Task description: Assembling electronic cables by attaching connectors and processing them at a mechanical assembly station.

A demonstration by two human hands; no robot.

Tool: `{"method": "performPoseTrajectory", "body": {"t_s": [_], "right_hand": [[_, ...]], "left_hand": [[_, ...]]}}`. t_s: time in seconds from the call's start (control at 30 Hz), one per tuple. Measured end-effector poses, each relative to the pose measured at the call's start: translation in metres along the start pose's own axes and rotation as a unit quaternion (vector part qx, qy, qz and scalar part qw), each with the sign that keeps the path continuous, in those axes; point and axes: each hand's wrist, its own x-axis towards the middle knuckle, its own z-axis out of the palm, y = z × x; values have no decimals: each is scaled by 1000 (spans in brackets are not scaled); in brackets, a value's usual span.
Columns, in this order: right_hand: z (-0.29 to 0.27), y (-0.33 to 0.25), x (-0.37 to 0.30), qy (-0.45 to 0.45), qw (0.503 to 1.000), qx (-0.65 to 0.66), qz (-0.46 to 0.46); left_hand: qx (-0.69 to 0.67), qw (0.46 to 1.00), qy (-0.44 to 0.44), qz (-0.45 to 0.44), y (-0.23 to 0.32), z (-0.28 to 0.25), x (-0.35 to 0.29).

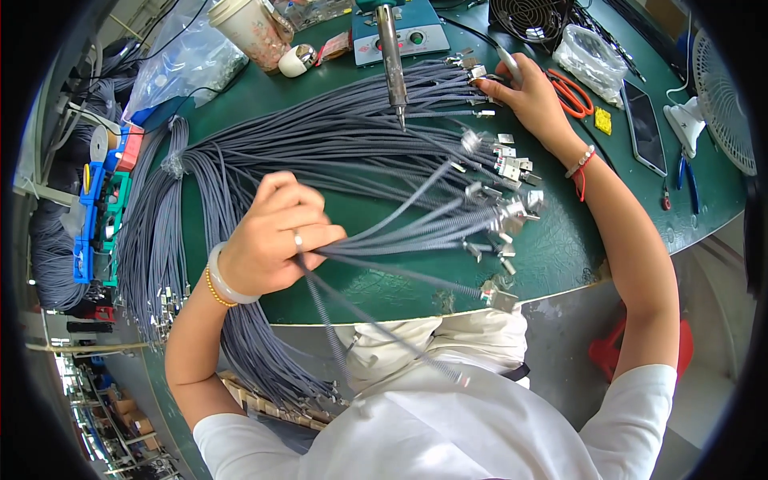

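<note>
My left hand [280, 232] is closed around several grey cables [416, 236] near the front of the table. Their metal USB-type plugs [512, 212] fan out to the right, and a few loose ends, blurred, hang over the table edge. At the back right, my right hand [532, 100] is curled around a slim grey pen-shaped handle [509, 64], from which a black cord seems to run. My right thumb is beside cable plugs [478, 74]. A large grey cable bundle [296, 132], tied at the left, spreads across the table. Above it a soldering iron [392, 68] points downward.
Behind stand a blue control box [400, 40], a cup [248, 32] and a black fan [528, 20]. To the right lie orange-handled scissors [570, 94], a yellow sponge [602, 121], a phone [644, 128] and blue-handled pliers [688, 182]. Coloured bins [90, 216] line the left.
</note>
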Motion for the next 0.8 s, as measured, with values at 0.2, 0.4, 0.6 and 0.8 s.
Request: {"method": "performPoseTrajectory", "body": {"t_s": [0.2,0.4,0.6,0.8], "right_hand": [[-2,-18,-3,-7,1000,-10,4],[-4,-40,-14,-9,1000,-13,6],[-1,-50,-25,-25,999,5,36],[-17,-61,-35,44,995,75,54]], "left_hand": [[-199,977,-76,-27,5,-12,-34],[-228,971,-66,-11,26,-35,-60],[-225,971,-82,-12,45,-30,-87],[-325,946,-6,10,69,-35,-92]]}}
